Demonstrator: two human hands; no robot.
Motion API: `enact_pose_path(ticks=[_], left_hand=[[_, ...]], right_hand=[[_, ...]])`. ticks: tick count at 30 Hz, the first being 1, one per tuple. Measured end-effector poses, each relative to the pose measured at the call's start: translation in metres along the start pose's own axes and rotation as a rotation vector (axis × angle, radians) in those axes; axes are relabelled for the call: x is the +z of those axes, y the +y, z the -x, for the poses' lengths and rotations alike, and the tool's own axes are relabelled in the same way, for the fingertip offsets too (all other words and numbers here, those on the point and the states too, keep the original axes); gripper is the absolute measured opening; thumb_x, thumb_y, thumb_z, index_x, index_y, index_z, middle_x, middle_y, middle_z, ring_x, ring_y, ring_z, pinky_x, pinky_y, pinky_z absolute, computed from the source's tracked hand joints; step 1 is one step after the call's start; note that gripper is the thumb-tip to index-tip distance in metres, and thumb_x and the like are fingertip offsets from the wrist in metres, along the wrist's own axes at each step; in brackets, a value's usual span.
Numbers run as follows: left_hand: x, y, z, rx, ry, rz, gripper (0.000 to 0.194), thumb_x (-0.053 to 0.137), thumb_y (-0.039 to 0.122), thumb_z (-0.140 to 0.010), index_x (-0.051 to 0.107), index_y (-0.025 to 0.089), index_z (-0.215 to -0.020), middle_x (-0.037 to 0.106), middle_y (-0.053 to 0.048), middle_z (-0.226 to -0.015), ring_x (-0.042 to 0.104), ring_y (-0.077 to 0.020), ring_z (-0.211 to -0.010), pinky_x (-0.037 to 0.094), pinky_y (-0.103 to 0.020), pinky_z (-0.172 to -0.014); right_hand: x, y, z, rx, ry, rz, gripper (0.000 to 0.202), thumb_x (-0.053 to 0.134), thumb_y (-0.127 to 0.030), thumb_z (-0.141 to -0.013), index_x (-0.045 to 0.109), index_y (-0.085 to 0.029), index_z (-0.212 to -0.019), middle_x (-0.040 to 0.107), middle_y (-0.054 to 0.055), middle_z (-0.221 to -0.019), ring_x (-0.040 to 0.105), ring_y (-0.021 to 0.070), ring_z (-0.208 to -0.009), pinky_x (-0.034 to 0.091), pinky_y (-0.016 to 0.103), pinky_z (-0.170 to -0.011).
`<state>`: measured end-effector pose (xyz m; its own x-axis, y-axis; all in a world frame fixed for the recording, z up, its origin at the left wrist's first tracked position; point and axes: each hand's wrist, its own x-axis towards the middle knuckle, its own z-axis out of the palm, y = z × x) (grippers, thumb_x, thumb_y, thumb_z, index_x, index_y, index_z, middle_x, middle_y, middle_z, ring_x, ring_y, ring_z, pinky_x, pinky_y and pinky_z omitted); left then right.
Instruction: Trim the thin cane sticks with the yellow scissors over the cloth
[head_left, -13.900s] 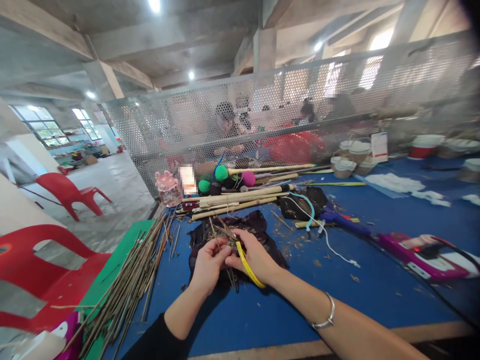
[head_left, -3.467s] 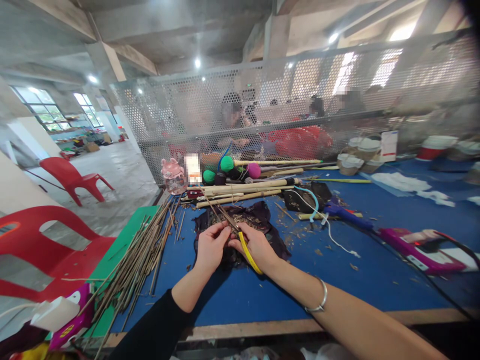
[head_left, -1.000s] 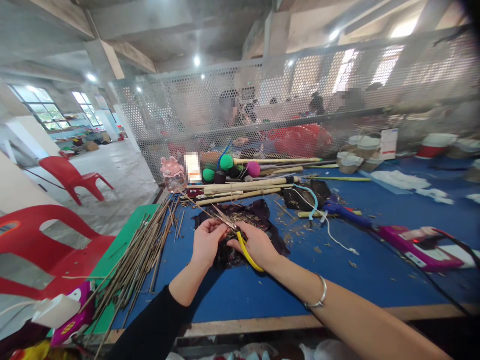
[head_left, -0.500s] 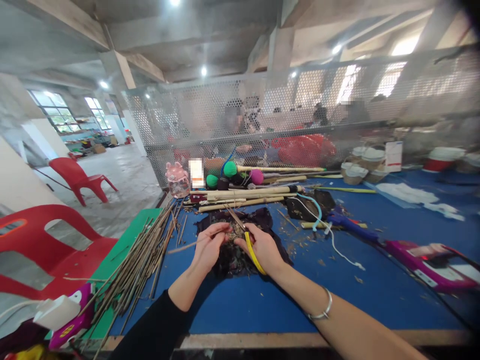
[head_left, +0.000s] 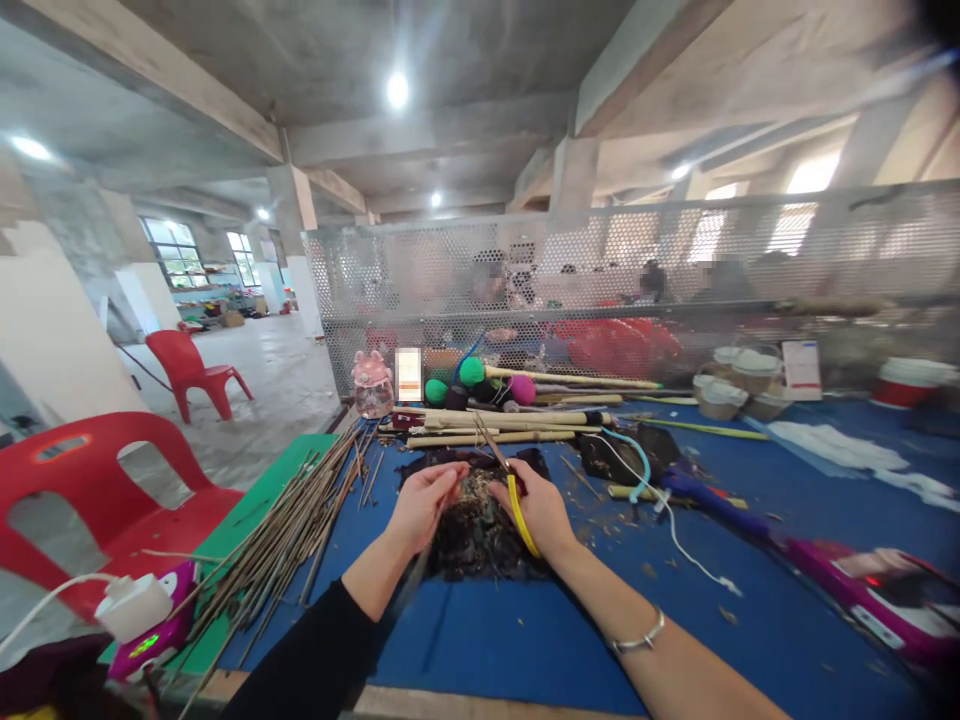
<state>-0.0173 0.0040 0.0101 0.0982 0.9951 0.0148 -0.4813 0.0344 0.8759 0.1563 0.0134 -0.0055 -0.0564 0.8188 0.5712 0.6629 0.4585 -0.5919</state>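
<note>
My left hand (head_left: 420,505) is closed, its thumb and fingertips pinching a thin stick (head_left: 421,566), which is smeared by motion and trails down toward me along my wrist. My right hand (head_left: 546,512) grips scissors by their yellow handles (head_left: 520,515). The scissors' narrow blades (head_left: 491,440) point forward and away from me. Both hands hover over a crumpled dark cloth (head_left: 484,555) scattered with small pale clippings (head_left: 478,490). To the left of the cloth lies a loose bundle of thin brown sticks (head_left: 281,545).
Thicker pale rods (head_left: 495,437) and green and magenta yarn balls (head_left: 523,389) lie behind the cloth, before a perforated metal screen (head_left: 622,260). A pink bottle (head_left: 372,385) stands at the back left. A purple device (head_left: 862,590) lies right; red chairs (head_left: 120,480) stand left.
The stick in my left hand has swung from pointing left to pointing back toward me. My right hand still holds the scissors. The whole view has shifted, with things appearing lower.
</note>
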Motion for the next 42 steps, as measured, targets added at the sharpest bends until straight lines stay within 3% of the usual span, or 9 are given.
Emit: enact_pose_path(ticks=[4,7,13,18,21,26,31,38,42], left_hand=[[0.01,-0.003,-0.008,-0.066,0.111,0.057,0.028,0.073,0.009,-0.054,0.062,0.012,-0.079,0.067,-0.006,-0.074,0.06,-0.0077,-0.058,0.046,-0.015,-0.054],[0.014,-0.007,-0.012,-0.099,0.137,0.094,0.029,0.071,0.009,-0.055,0.06,0.013,-0.082,0.065,-0.005,-0.068,0.061,-0.0104,-0.06,0.045,-0.015,-0.049],[0.01,-0.016,-0.002,-0.1,-0.046,-0.066,0.027,0.071,0.022,-0.058,0.065,0.009,-0.081,0.063,-0.005,-0.065,0.056,-0.0062,-0.052,0.041,-0.014,-0.048],[0.015,-0.016,0.007,-0.102,0.058,-0.176,0.027,0.074,0.025,-0.053,0.066,0.011,-0.075,0.062,-0.002,-0.061,0.052,-0.005,-0.047,0.04,-0.015,-0.047],[0.018,-0.014,0.01,-0.121,0.038,-0.208,0.027,0.073,0.027,-0.055,0.065,0.011,-0.076,0.061,-0.002,-0.059,0.053,-0.0057,-0.049,0.04,-0.014,-0.046],[0.016,-0.013,0.012,-0.19,-0.104,-0.149,0.021,0.07,0.025,-0.06,0.064,0.009,-0.073,0.058,-0.002,-0.057,0.053,-0.0049,-0.049,0.039,-0.011,-0.043],[0.015,-0.012,0.014,-0.3,-0.216,-0.06,0.018,0.069,0.025,-0.064,0.062,0.01,-0.074,0.061,-0.003,-0.064,0.055,-0.0048,-0.051,0.041,-0.011,-0.046],[0.014,-0.015,0.015,-0.387,-0.231,-0.087,0.018,0.067,0.026,-0.066,0.062,0.01,-0.074,0.063,-0.004,-0.065,0.057,-0.0056,-0.053,0.042,-0.012,-0.048],[0.014,-0.017,0.016,-0.342,-0.241,-0.157,0.02,0.068,0.027,-0.064,0.062,0.011,-0.073,0.063,-0.004,-0.067,0.057,-0.0058,-0.054,0.041,-0.013,-0.048]], right_hand=[[0.004,-0.017,-0.008,0.046,0.013,-0.246,0.03,0.05,-0.04,-0.075,0.053,-0.017,-0.094,0.06,0.002,-0.072,0.054,0.0141,-0.061,0.043,0.024,-0.059],[0.008,-0.027,-0.019,0.03,-0.023,-0.403,0.032,0.05,-0.041,-0.074,0.054,-0.016,-0.094,0.059,0.002,-0.074,0.053,0.0132,-0.062,0.043,0.023,-0.058],[0.015,-0.02,-0.013,0.042,-0.107,-0.479,0.034,0.056,-0.036,-0.069,0.052,-0.015,-0.096,0.05,-0.003,-0.062,0.047,0.01,-0.055,0.041,0.021,-0.052],[0.013,-0.02,0.002,0.029,-0.218,-0.559,0.033,0.061,-0.032,-0.066,0.051,-0.016,-0.093,0.055,-0.001,-0.071,0.051,0.0111,-0.063,0.044,0.023,-0.061],[0.013,-0.022,0.003,0.072,-0.199,-0.618,0.028,0.059,-0.033,-0.068,0.05,-0.018,-0.09,0.053,-0.003,-0.068,0.05,0.0107,-0.06,0.044,0.023,-0.058],[0.012,-0.019,-0.002,0.135,-0.099,-0.686,0.022,0.059,-0.032,-0.068,0.049,-0.019,-0.083,0.046,-0.006,-0.062,0.044,0.008,-0.054,0.04,0.02,-0.052],[0.012,-0.018,-0.003,0.268,-0.166,-0.87,0.028,0.06,-0.031,-0.065,0.047,-0.021,-0.087,0.043,-0.009,-0.054,0.038,0.0058,-0.04,0.032,0.019,-0.038],[0.011,-0.021,-0.002,0.356,-0.207,-0.959,0.032,0.059,-0.026,-0.062,0.045,-0.022,-0.09,0.043,-0.01,-0.051,0.036,0.0049,-0.034,0.029,0.017,-0.032],[0.012,-0.023,-0.001,0.375,-0.209,-0.95,0.033,0.058,-0.023,-0.062,0.046,-0.022,-0.092,0.046,-0.009,-0.054,0.039,0.0052,-0.036,0.03,0.017,-0.034]])
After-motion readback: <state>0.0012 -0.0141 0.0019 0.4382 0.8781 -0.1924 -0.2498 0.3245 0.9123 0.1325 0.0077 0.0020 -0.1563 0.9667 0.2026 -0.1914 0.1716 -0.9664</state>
